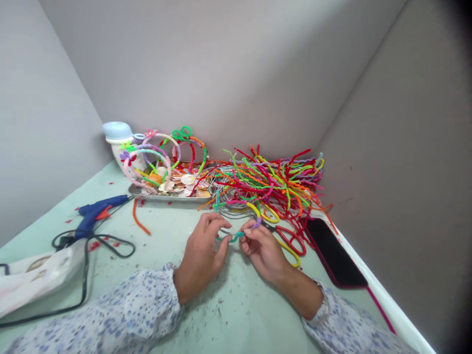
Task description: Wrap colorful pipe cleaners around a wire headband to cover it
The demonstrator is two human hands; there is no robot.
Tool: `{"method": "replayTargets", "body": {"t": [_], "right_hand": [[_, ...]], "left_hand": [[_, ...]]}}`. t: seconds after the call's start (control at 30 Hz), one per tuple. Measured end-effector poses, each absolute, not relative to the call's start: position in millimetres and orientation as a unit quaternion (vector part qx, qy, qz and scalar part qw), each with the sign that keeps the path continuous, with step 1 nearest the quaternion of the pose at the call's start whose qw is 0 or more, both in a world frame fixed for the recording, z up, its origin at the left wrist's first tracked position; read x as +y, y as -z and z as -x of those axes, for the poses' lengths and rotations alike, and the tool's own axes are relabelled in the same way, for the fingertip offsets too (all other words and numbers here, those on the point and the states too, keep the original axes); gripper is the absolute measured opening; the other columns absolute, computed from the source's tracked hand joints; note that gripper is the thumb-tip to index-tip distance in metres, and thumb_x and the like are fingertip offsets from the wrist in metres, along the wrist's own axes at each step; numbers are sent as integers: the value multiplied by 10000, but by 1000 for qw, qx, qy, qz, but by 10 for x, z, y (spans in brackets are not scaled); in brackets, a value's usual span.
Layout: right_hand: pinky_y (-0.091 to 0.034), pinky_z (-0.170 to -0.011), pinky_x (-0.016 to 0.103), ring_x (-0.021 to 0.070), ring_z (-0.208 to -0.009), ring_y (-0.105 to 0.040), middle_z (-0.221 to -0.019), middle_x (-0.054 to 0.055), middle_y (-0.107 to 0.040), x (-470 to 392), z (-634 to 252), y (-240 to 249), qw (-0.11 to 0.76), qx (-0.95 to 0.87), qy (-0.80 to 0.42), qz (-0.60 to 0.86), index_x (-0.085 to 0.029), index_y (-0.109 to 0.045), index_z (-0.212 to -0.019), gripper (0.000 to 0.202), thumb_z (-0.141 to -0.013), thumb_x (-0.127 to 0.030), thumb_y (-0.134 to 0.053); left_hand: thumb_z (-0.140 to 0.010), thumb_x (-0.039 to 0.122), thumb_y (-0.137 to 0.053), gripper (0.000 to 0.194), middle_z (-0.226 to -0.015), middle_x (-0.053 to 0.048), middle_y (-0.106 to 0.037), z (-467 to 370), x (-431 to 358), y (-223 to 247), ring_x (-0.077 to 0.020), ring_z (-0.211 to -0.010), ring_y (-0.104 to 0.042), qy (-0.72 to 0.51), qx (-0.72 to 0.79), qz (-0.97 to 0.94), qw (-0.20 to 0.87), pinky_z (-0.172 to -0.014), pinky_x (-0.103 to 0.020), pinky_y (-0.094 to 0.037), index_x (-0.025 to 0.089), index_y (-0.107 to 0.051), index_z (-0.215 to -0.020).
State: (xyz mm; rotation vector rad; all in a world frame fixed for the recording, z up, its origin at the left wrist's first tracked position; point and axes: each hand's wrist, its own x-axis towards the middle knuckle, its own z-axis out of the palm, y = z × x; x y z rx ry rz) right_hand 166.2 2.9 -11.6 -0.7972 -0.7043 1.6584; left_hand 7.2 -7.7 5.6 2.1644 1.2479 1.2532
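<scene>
One wire ring (254, 210), partly wrapped in fuzzy teal, yellow and purple stems, is between the person's two hands above the worktop (236, 314). The right hand (263, 248) pinches its near side between thumb and fingers; the left hand (202, 250) curls at the other side, thumb and index tips apart, and whether it grips cannot be told. Just beyond lie a coil of bare wire (220, 183) and one heap of fuzzy stems (276, 179), too many to count. Three scissor loops (303, 248), two yellow and one red, show near the right hand, with one phone (335, 253) beyond. Further left, one metal tray (173, 198) bears uncounted shells (188, 180) and what look like four wrapped rings (204, 152); one blue glue gun (88, 216) lies nearby.
</scene>
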Motion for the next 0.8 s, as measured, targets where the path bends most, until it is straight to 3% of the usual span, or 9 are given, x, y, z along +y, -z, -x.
{"method": "replayTargets", "body": {"t": [0.23,0.5,0.8], "right_hand": [[-373,-474,183,87,-508,-502,-596,-24,-581,32,-1681,109,586,-324,-682,295,-187,-578,-697,65,-695,-180,-642],[-378,-483,189,87,-496,-516,-602,-20,-607,29,-1678,133,546,-329,-709,302,-184,-579,-720,85,-702,-194,-661],[-365,-466,195,93,-502,-524,-619,-12,-626,14,-1665,122,526,-336,-717,311,-183,-589,-737,104,-698,-212,-681]], "left_hand": [[-873,162,-507,64,-870,-22,-510,-60,-74,-72,-149,-759,-480,-470,460,-727,199,-688,-269,-411,189,-541,-920],[-868,203,-550,182,-893,-30,-530,-68,-26,-21,-131,-724,-502,-442,420,-731,306,-656,-254,-419,202,-639,-1026],[-848,228,-562,131,-773,-19,-558,-52,31,3,-145,-735,-531,-448,429,-714,323,-658,-251,-420,180,-673,-797]]}}
